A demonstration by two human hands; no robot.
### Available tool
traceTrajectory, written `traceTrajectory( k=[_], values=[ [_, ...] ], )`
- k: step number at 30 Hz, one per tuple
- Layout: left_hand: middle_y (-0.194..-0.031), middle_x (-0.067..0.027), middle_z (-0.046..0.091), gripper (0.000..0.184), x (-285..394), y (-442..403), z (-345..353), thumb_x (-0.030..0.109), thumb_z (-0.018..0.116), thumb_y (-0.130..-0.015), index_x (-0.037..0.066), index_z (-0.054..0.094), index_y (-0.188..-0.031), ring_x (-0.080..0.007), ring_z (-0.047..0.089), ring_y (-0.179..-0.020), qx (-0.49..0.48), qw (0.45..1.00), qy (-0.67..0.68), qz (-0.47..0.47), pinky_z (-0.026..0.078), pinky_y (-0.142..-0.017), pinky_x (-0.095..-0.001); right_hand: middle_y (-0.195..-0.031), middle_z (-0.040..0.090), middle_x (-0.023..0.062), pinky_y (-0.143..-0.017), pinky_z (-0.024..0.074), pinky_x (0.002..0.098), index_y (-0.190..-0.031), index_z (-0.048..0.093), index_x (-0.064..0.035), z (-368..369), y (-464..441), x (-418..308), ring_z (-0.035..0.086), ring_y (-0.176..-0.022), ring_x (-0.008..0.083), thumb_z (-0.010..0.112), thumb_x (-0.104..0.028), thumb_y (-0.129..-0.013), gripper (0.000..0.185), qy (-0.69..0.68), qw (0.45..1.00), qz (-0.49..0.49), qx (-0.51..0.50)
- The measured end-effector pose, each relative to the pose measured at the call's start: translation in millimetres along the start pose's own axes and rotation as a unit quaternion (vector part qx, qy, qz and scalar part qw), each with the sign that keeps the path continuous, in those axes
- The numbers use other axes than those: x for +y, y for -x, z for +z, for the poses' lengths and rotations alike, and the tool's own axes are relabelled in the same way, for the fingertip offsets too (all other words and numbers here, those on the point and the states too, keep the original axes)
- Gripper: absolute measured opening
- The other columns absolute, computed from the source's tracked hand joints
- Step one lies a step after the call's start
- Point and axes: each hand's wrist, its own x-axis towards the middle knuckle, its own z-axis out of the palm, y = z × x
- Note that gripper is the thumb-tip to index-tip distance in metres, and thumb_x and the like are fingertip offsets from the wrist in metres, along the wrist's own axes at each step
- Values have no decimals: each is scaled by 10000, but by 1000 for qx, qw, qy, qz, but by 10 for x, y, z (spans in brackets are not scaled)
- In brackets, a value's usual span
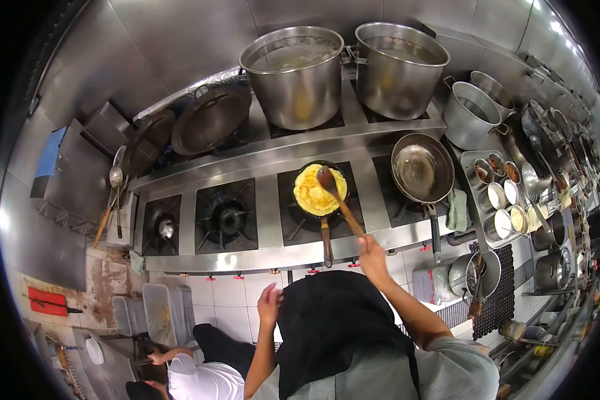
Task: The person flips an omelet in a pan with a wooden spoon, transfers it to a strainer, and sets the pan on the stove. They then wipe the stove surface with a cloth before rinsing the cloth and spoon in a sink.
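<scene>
My right hand [372, 256] is wrapped round the handle of a wooden spoon [346, 212]. The spoon's dark bowl rests on a round yellow omelette [309, 193], which fills most of a small frying pan [326, 244]. That pan sits on a front burner, and its handle points toward me with no hand on it. Beside the black apron, my left hand [270, 303] hangs with fingers apart and nothing in them.
Two large steel stockpots [300, 93] stand on the rear burners, with dark woks [212, 120] to their left. A frying pan [423, 167] occupies the burner to the right, near a tray of small containers [497, 197]. Another person [203, 379] works at lower left.
</scene>
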Motion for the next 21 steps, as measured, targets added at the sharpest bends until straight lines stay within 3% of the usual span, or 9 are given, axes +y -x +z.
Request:
traceTrajectory(
  k=[3,5,8,9,11,13,15,17,21],
  values=[
    [-974,-60,628,352,685,-7,484,295,443,-921,100,500,-1208,-110,587,-808,-128,992,-11,7,459,-668,-238,-607,415,-24,-400,333,236,-918,493,-84,255,260,-158,383,-455,81,469,-349,-909,266,-282,919,171,-216],
    [-996,-67,623,360,859,27,744,297,437,-925,87,496,-1212,-113,584,-832,-164,986,5,12,462,-680,-245,-587,408,-13,-380,329,241,-918,453,-81,360,461,-279,384,-434,91,417,-378,-920,299,-356,871,132,-313],
    [-1016,-132,604,408,875,18,939,321,376,-943,-22,505,-1123,-166,588,-835,-212,962,164,-55,478,-692,-290,-595,438,-3,-383,346,251,-999,436,-77,641,656,-332,409,-435,95,380,-297,-936,236,-284,892,-7,-351],
    [-1016,-132,604,408,896,41,905,321,376,-943,-22,505,-1123,-166,588,-835,-212,962,162,-53,478,-692,-290,-593,444,-2,-400,356,245,-1098,424,-84,622,672,-393,421,-450,94,369,-279,-942,257,-251,894,-13,-371],
    [-986,-113,619,376,907,146,789,297,365,-948,-14,538,-1069,-162,602,-748,-180,974,129,-44,475,-639,-247,-635,540,93,-566,437,364,-1045,478,-14,543,620,-459,559,-607,237,371,-334,-933,355,-195,868,-47,-453],
    [-943,-133,626,351,831,217,663,281,361,-948,-16,545,-982,-183,608,-682,-133,979,146,-57,476,-607,-270,-709,596,71,-571,471,348,-1027,558,-63,594,480,-394,580,-597,210,407,-306,-926,303,-135,844,-186,-485],
    [-914,-153,628,333,595,173,446,288,367,-946,3,536,-918,-205,611,-664,-5,986,166,-5,477,-589,-293,-822,628,118,-656,483,375,-869,620,-57,511,219,-414,610,-769,271,586,-244,-810,198,-35,899,-268,-345],
    [-894,-131,629,325,530,268,168,344,393,-931,48,523,-900,-211,616,-735,32,987,158,-22,473,-586,-298,-775,607,101,-611,483,384,-764,618,-90,936,-207,-117,602,-702,267,597,-144,-727,68,63,946,-281,-148],
    [-795,-108,597,330,252,548,-254,317,393,-938,23,519,-859,-201,601,-685,118,984,131,13,506,-579,-312,-840,600,113,-633,489,400,-768,619,-89,1061,-834,-197,606,-726,287,551,-126,-747,80,145,956,-233,-106]
  ],
)
